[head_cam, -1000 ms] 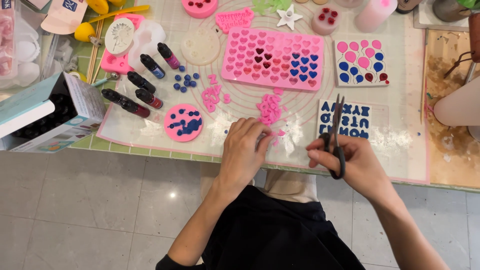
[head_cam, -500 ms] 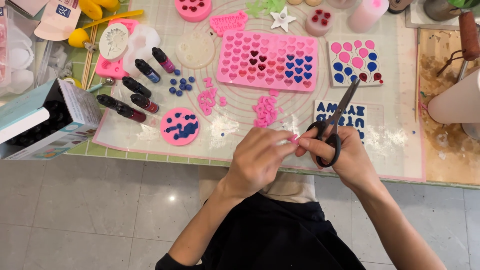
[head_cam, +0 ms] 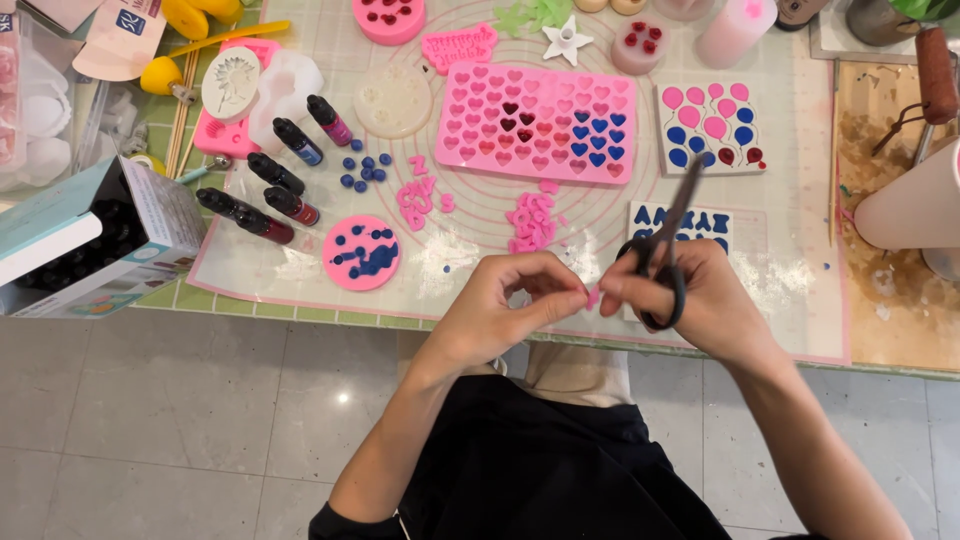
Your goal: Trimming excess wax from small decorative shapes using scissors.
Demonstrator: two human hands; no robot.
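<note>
My left hand [head_cam: 505,305] and my right hand [head_cam: 700,300] meet at the table's near edge, fingertips pinching a tiny pink piece [head_cam: 592,297] between them. Black-handled scissors [head_cam: 665,250] hang on my right hand's fingers, blades pointing up and away, blurred. Just beyond my hands lie a heap of small pink cast pieces [head_cam: 532,220] and a white mould with blue letters [head_cam: 690,222]. A pink heart mould [head_cam: 535,122] with red, pink and blue fills lies farther back on the clear silicone mat [head_cam: 300,270].
Dark dye bottles [head_cam: 270,195] lie at the left beside a round pink mould with blue fill [head_cam: 362,253]. An open box [head_cam: 90,240] stands at the far left. A balloon mould [head_cam: 712,128] lies at the back right, a pale cup [head_cam: 915,205] at the right edge.
Both hands drew back from the mat toward the table edge and came together. The scissors swung from pointing down-ish to up and away. The small pink piece is now pinched between the fingertips.
</note>
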